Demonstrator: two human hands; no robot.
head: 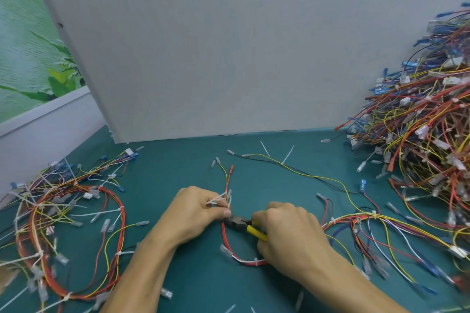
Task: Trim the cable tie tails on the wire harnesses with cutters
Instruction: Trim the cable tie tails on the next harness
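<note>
We see a wiring assembly workshop: a green-topped table [193, 165] against a grey partition [229, 46], heaped with wire harnesses [419, 119] and loose cable ties [264, 148].

Left hand [197, 208] pinches white tie tails [216, 199]; right hand [287, 231] grips yellow-handled cutters [244, 225], jaws seemingly at red wires [225, 234].

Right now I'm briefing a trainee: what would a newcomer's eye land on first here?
The tangled heap of wire harnesses piled at the right strikes first. At centre, the right hand grips yellow-handled cutters beside the left hand, which pinches white tie tails. A looser bunch with long tails sprawls at the left.
</note>
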